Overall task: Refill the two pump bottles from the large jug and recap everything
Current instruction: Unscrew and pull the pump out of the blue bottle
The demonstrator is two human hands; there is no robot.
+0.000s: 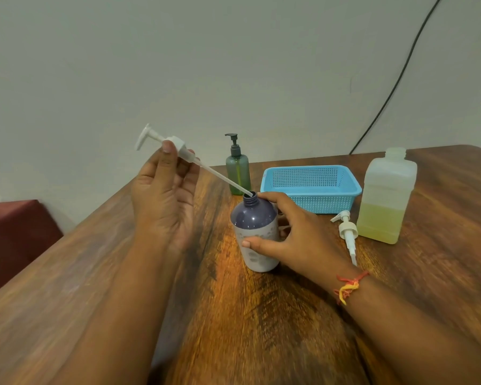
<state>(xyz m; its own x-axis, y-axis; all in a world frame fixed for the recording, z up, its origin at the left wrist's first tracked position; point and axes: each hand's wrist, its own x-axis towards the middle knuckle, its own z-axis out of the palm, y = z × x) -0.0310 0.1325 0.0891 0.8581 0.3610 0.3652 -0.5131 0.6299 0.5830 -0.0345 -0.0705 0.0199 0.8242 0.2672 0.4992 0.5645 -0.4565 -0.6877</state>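
Note:
A purple pump bottle (257, 232) stands uncapped on the wooden table (261, 315). My right hand (295, 234) grips its body from the right. My left hand (164, 195) pinches a white pump head (175, 144) by its collar, held tilted up to the left; the tip of its long dip tube sits at the bottle's open neck. A green pump bottle (238, 169) with a dark pump on stands behind. The large translucent jug (385, 198), uncapped and partly filled with yellow liquid, stands at the right. A second white pump (347, 232) lies beside the jug.
A light blue perforated basket (311, 187) sits behind the purple bottle, between the green bottle and the jug. A black cable (400, 79) runs down the wall to the table's back edge. A dark red seat (14, 232) is left of the table.

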